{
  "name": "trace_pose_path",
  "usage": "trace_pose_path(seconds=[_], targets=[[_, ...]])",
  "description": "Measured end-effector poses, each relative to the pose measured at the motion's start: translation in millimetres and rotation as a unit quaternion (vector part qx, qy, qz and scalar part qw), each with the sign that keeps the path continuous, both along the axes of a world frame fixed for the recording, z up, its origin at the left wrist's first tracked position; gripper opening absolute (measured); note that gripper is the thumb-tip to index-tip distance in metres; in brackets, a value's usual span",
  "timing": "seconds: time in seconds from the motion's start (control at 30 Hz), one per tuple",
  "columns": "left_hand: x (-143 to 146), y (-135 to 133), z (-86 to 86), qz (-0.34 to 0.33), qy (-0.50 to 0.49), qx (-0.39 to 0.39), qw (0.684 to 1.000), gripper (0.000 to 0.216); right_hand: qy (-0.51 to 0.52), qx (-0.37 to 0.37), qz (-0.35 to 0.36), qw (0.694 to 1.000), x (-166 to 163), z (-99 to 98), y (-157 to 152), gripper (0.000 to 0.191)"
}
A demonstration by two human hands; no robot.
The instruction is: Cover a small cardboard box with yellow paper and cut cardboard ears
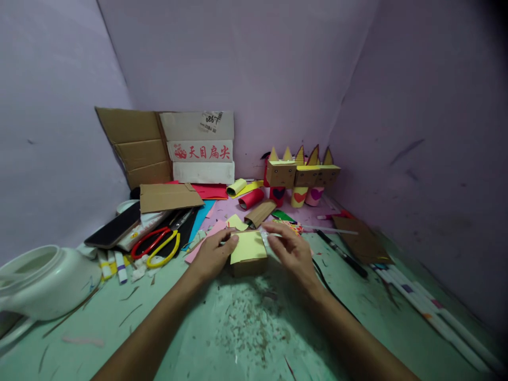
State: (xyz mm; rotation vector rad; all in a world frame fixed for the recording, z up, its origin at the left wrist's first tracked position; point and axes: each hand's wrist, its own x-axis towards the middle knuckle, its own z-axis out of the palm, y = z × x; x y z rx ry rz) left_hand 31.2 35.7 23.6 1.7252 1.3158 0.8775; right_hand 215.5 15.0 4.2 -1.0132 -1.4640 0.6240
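The left hand (214, 253) is curled inward at the left side of a small brown cardboard box (249, 268), gripping it with the thumb resting at the edge of a pale yellow paper sheet (249, 245) laid over the top. The right hand (292, 255) is half open at the box's far right corner, thumb and forefinger slightly apart. Something clear and thin shows by those fingertips; whether they pinch it, I cannot tell.

The box sits on the pale green worktop (190, 338), between the two hands. The sheet's near edge reaches slightly past the box's front, so a brush from the right fingers or a slackened left thumb could skew it. If the clear piece is sticky, it could catch on a fingertip and drag the paper along.

Just behind the box lies a folded brown cardboard piece (261, 213); a pink paper sheet (216, 230) reaches the left hand. Farther left are scissors with red and yellow handles (163, 255), and a black pen (342, 254) lies beyond the right hand. Near the back wall stand cat-eared cardboard figures (282, 173), and a white ceramic teapot (51, 288) is at far left.
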Motion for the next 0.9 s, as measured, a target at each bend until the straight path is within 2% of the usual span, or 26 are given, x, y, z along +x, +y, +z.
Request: trace_pose_path(seconds=[0.13, 0.2, 0.27, 0.4, 0.47, 0.6, 0.73, 0.8, 0.9], targets=[[-4.5, 1.4, 2.4, 0.051, -0.026, -0.067, 0.996, 0.056, 0.186, -0.155, -0.017, 0.970, 8.7, -1.2, 10.6, 0.034], [-8.8, 2.4, 5.3, 0.093, -0.069, -0.065, 0.991, 0.050, 0.211, -0.198, -0.012, 0.957, 11.1, -3.2, 14.3, 0.036], [-13.9, 3.3, 9.6, 0.142, -0.119, -0.055, 0.981, 0.038, 0.202, -0.208, -0.014, 0.957, 11.3, -4.8, 15.8, 0.032], [-23.0, 4.3, 18.7, 0.228, -0.165, 0.024, 0.959, 0.017, 0.138, -0.146, -0.066, 0.977, 8.6, -4.4, 13.7, 0.023], [-24.8, 3.0, 22.5, 0.238, -0.193, 0.066, 0.950, 0.012, 0.118, -0.091, -0.106, 0.983, 6.8, -2.2, 10.4, 0.017], [-19.5, -8.8, 29.7, 0.182, -0.251, 0.092, 0.946, 0.009, 0.062, 0.084, -0.138, 0.985, 0.9, 4.4, -2.9, 0.025], [-10.2, -29.1, 37.6, 0.134, -0.191, 0.095, 0.968, 0.014, -0.041, 0.213, -0.111, 0.970, -5.9, 10.1, -16.6, 0.023], [-8.1, -36.2, 41.0, 0.135, -0.163, 0.110, 0.971, 0.019, -0.071, 0.218, -0.117, 0.966, -7.2, 12.3, -16.4, 0.016], [-8.2, -37.3, 42.3, 0.149, -0.119, 0.132, 0.973, 0.031, -0.114, 0.126, -0.135, 0.976, -5.4, 15.2, -3.4, 0.004]])
